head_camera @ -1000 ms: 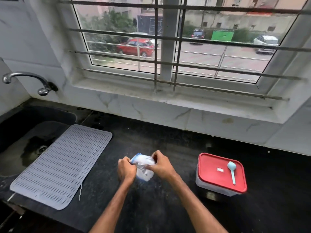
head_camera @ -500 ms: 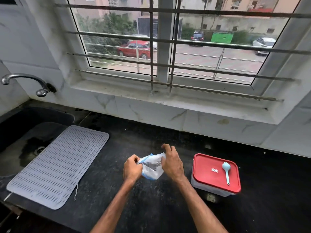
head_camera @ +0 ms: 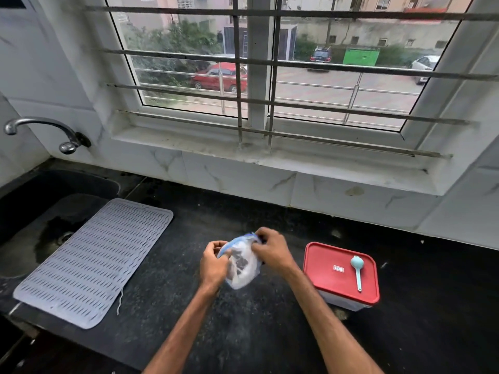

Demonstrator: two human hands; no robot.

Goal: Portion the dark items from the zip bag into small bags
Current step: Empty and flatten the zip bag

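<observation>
One held zip bag (head_camera: 243, 269); label (head_camera: 338, 268) seemingly illegible.

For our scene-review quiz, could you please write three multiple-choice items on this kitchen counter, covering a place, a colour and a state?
1. Where does the small spoon lie?
A on the grey mat
B on the lid
C in the sink

2. What colour is that lid?
A red
B green
C yellow

3. How is the zip bag held?
A lying untouched on the mat
B hanging from the tap
C gripped by the left hand and the right hand

Answers:
1 B, the spoon rests flat on the lid.
2 A, the lid is plainly red.
3 C, fingers of both hands curl round the bag's top.
</observation>
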